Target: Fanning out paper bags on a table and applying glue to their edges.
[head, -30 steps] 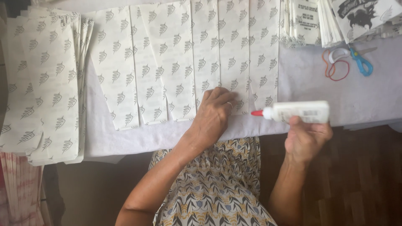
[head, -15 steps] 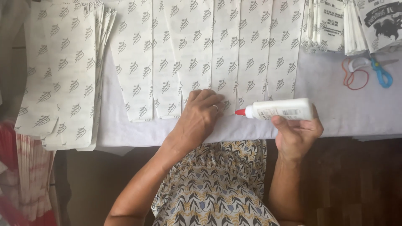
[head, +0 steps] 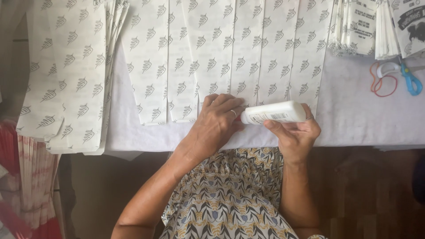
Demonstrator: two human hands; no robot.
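Sheet [head: 248, 66] pinned flat at near bench edge by left hand [head: 217, 126]; glue bottle [head: 273, 113], gripped in right hand [head: 294, 132], best run thin along flap.

Both forearms reach up from the lower edge, bare to the elbow. The left hand [head: 217, 121] lies palm down, fingers curled, a ring on one finger. The right hand [head: 294, 132] is closed in a grip, thumb on top, wrist bent inward.
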